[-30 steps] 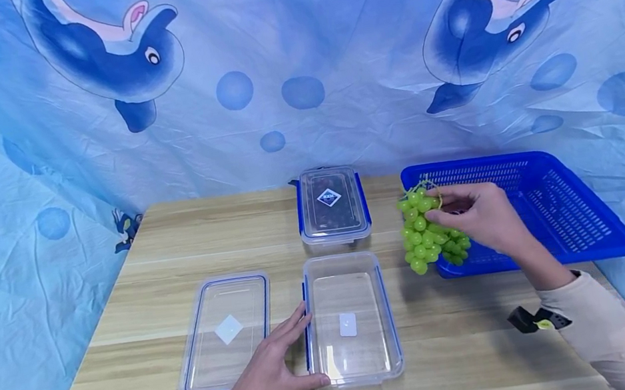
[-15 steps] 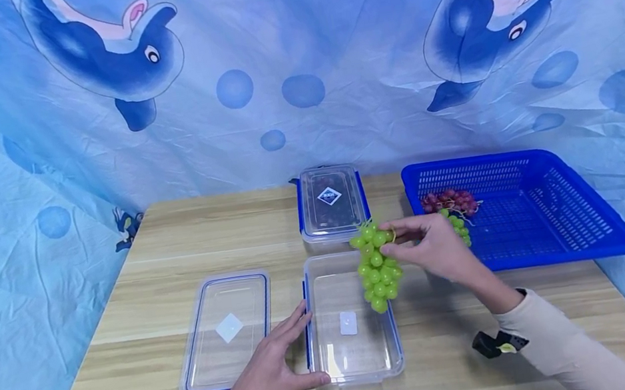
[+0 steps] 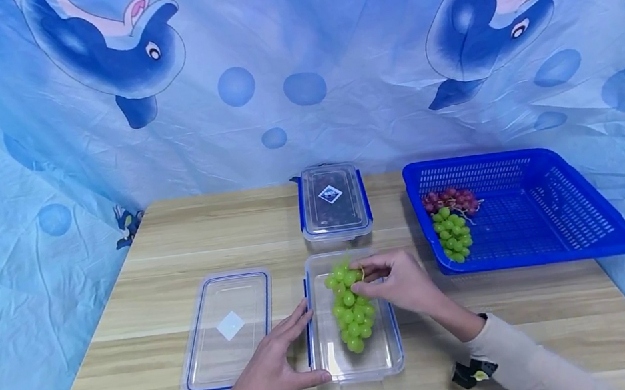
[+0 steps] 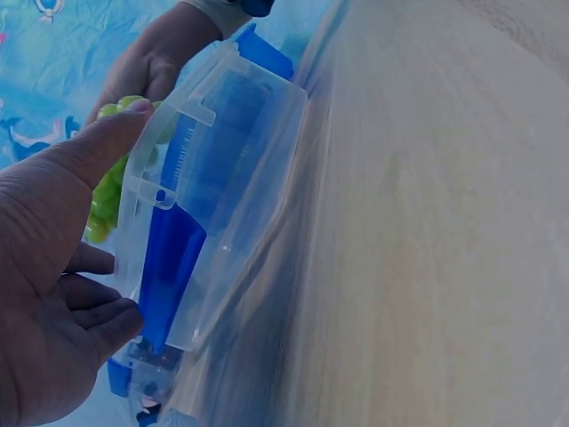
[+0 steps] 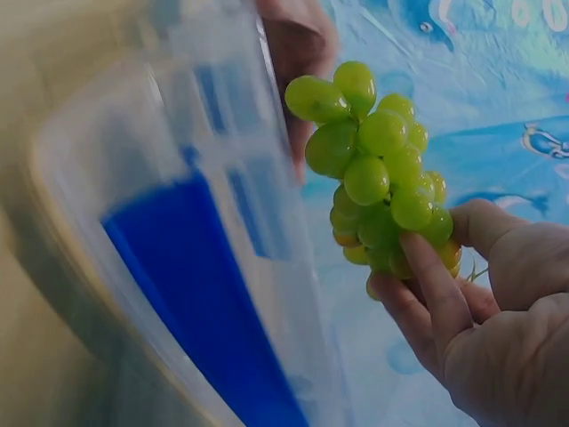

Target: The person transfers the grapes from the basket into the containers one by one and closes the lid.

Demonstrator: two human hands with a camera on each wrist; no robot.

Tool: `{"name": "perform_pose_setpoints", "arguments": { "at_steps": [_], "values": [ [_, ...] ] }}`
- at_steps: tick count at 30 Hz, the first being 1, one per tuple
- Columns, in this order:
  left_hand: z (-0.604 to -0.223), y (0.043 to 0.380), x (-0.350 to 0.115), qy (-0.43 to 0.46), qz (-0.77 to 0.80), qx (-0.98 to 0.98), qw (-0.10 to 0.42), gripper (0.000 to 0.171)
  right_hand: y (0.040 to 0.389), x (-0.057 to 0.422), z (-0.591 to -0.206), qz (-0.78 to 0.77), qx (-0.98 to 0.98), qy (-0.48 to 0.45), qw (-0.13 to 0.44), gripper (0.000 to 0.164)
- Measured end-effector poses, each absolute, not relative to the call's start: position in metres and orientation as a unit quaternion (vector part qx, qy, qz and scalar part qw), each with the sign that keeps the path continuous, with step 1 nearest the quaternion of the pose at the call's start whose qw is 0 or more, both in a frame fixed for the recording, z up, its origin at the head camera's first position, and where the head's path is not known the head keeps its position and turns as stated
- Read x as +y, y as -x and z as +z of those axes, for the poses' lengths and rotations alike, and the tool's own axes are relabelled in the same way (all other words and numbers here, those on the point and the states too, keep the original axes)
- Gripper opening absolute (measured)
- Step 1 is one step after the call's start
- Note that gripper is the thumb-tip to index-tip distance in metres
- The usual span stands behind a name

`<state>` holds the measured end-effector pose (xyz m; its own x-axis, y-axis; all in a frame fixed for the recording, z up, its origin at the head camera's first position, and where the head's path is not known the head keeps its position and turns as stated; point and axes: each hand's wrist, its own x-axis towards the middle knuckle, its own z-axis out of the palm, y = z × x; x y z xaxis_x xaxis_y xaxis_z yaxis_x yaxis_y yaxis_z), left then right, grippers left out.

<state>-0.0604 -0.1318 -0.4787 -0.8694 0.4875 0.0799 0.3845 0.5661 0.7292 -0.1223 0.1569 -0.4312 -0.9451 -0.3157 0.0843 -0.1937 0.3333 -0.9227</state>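
Note:
A bunch of green grapes (image 3: 354,315) hangs from my right hand (image 3: 401,281), which pinches its stem end between thumb and fingers. In the head view it overlaps the open clear food container (image 3: 330,354); the right wrist view shows the grapes (image 5: 382,169) above the container's rim. My left hand (image 3: 274,369) rests against the container's left side, fingers extended along it and thumb at the near left corner. In the left wrist view, that hand's fingertips (image 4: 120,325) lie beside a blue latch (image 4: 169,267) of the container.
A clear lid (image 3: 204,363) with a blue seal lies left of the container. Behind stands a lidded container (image 3: 336,215) with dark contents. At the right, a blue basket (image 3: 585,215) holds red grapes (image 3: 451,201) and another green bunch (image 3: 452,235). A dolphin-print curtain (image 3: 374,118) rises behind the table.
My right hand has carried the green grapes left from the basket's edge to over the container, uncovering the grapes in the basket. My left hand has stayed at the container.

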Motion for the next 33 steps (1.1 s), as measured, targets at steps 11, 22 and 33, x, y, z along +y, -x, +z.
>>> {"name": "perform_pose_setpoints", "arguments": {
  "at_steps": [11,22,33],
  "values": [
    [-0.479,0.060,-0.133,-0.252,0.385,0.886,0.061,0.106,0.108,0.131,-0.452,-0.530,0.833,0.144,0.058,0.032],
    [-0.480,0.060,-0.132,-0.252,0.386,0.885,0.060,0.105,0.109,0.121,-0.460,-0.477,0.854,0.186,0.095,0.032],
    [-0.480,0.060,-0.133,-0.254,0.389,0.883,0.062,0.105,0.112,0.124,-0.452,-0.398,0.886,0.205,0.124,0.048]
  ]
}}
